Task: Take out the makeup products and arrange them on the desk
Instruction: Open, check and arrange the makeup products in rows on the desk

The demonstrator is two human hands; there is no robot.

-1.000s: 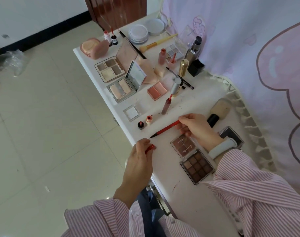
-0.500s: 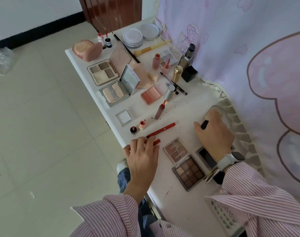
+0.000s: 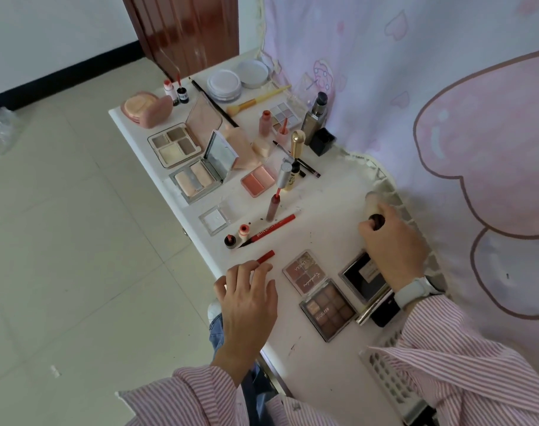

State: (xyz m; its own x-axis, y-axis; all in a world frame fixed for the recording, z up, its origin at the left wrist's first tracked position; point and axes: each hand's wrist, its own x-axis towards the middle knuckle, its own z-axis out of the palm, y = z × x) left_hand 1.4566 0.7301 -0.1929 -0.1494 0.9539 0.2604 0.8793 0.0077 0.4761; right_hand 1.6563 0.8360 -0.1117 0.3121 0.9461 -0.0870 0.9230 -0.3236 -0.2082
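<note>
My right hand [image 3: 391, 241] sits right of centre in the frame, fingers curled round the dark ferrule of the kabuki brush [image 3: 373, 207], whose pale bristle head points toward the upper left. My left hand [image 3: 246, 296] rests low and centre on the white desk [image 3: 329, 358], fingers nearly straight, fingertips touching the loose red cap [image 3: 265, 257]. The red pencil [image 3: 269, 229] it belongs to lies just above, long axis running lower left to upper right, bare dark tip nearest the left hand, so that hand is the closer one for recapping. The cap and pencil look like smooth matte plastic; the brush head looks soft and dense. Hard, glossy palettes lie between my hands.
</note>
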